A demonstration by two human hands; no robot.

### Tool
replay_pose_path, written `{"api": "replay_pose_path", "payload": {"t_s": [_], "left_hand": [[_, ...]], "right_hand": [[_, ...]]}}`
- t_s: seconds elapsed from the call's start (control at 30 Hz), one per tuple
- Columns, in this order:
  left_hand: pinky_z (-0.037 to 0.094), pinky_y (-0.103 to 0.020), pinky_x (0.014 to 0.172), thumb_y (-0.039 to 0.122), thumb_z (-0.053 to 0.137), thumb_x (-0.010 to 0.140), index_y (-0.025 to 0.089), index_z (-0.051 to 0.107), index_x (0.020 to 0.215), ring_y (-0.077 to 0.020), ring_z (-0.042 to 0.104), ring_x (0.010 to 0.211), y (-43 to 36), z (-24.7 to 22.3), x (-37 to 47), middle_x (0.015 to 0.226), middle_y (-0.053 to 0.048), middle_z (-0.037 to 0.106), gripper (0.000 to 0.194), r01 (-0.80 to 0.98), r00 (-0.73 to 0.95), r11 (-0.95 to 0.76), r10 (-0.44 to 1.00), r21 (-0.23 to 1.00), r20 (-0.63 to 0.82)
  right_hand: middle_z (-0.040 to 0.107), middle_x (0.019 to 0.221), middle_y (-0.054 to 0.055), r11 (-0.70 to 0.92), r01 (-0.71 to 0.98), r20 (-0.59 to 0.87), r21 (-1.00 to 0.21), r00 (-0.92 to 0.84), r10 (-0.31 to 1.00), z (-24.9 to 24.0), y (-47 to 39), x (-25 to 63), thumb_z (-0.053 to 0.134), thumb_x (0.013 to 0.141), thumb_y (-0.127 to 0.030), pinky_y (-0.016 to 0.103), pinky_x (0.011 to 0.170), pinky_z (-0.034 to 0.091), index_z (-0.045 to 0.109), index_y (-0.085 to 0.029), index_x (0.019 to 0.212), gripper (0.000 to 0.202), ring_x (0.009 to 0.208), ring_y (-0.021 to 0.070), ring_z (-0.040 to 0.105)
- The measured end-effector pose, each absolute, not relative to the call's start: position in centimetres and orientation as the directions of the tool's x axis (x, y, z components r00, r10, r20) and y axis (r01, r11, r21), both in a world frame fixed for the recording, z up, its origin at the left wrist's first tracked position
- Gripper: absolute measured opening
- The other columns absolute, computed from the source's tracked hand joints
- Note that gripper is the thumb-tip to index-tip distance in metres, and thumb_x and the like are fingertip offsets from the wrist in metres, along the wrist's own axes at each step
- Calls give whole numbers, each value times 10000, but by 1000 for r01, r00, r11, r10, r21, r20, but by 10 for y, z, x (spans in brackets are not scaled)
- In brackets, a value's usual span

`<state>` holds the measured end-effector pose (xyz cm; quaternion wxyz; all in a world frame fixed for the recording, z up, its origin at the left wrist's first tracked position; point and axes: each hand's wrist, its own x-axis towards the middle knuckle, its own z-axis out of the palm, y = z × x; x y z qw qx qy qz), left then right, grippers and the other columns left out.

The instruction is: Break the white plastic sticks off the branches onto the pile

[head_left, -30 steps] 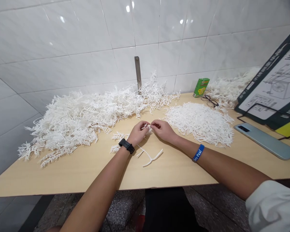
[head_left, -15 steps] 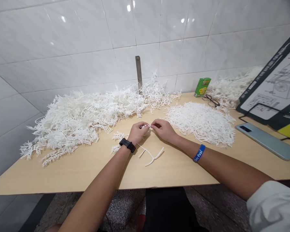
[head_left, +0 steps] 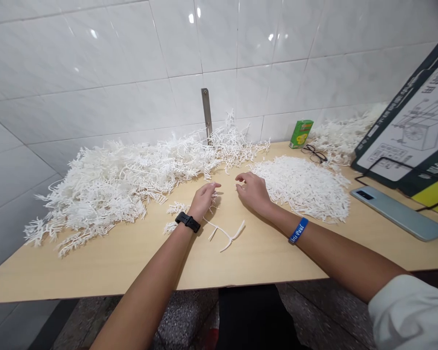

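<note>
My left hand (head_left: 203, 198), with a black watch on its wrist, is closed on a white branched plastic piece (head_left: 214, 195); most of the piece is hidden by the fingers. My right hand (head_left: 253, 192) is held apart from it, thumb and fingers parted, beside the heap of short white pieces (head_left: 304, 187). Nothing plainly shows in its fingers. A bare forked white stem (head_left: 230, 237) lies on the table in front of the hands. Small white branched bits (head_left: 177, 208) rest left of my left hand.
A large tangled pile of white branched pieces (head_left: 113, 180) spreads along the tiled wall. To the right are a green box (head_left: 301, 134), eyeglasses (head_left: 316, 154), a phone (head_left: 399, 214) and a printed carton (head_left: 409, 131). A metal bracket (head_left: 206, 114) stands against the wall.
My right hand has come away from my left hand, moving right, and its pinch has opened. My left hand stays nearly in place. The view has shifted slightly.
</note>
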<state>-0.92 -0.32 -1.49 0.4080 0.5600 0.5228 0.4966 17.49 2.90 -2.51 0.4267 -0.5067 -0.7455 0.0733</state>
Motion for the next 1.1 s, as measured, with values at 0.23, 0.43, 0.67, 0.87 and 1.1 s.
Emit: {"api": "replay_pose_path", "payload": {"t_s": [0.23,0.43,0.67,0.87,1.1], "left_hand": [[391,-238,567,280,508,789,159,660,899,-123,516,631,2,-19,-11,715,-23,560,223,56,8,-120,993,991,120],[414,-247,642,202,544,739,164,603,850,-125,524,677,2,-19,-6,743,-9,584,131,79,3,-160,987,984,161],[441,-267,716,266,628,734,162,623,922,-148,559,784,0,-21,-8,880,-41,628,214,166,59,-233,972,958,226],[429,-258,651,301,638,750,161,615,910,-120,526,673,-1,-21,-8,803,-22,616,214,177,107,-228,971,957,211],[431,-251,663,317,670,719,155,624,815,-143,552,731,-3,-19,-5,797,-35,631,194,246,99,-257,966,935,239]], "right_hand": [[648,788,37,582,460,495,-670,-308,813,-18,10,161,514,871,-285,290,699,414,634,-180,792,178,735,164,568],[648,778,26,592,406,427,-696,-429,796,-17,4,156,576,844,-351,268,667,404,639,-177,781,196,715,148,560],[591,664,-2,499,460,340,-735,-386,858,-23,8,155,593,803,-396,248,576,347,613,-166,716,247,615,126,488],[631,740,12,503,381,380,-776,-353,855,-27,15,157,528,824,-292,259,639,396,623,-165,794,161,676,139,536],[628,764,16,474,321,365,-820,-345,865,-28,17,160,533,811,-304,281,687,421,608,-174,806,150,725,158,561]]}}
